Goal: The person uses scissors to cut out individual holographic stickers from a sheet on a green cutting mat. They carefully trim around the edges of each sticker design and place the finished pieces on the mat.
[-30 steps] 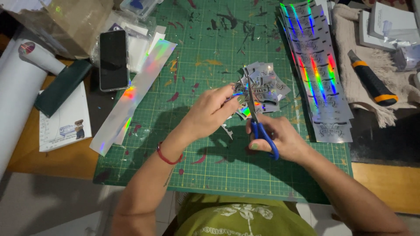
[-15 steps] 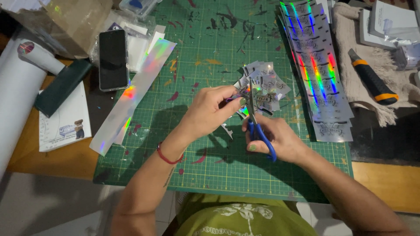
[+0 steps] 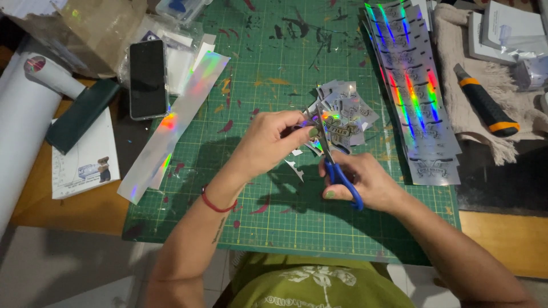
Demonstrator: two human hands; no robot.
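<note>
A small sticker [image 3: 317, 126] is being pinched by the left hand [image 3: 273, 138], over the green mat [image 3: 274, 68]. Blue-handled scissors [image 3: 337, 165] are being gripped by the right hand [image 3: 359, 181], just right.

Glossy holographic foil stickers [image 3: 342, 114] lie on a matt, paint-stained green cutting mat [image 3: 274, 63]; the scissors [image 3: 337, 165] have blue plastic handles.
</note>
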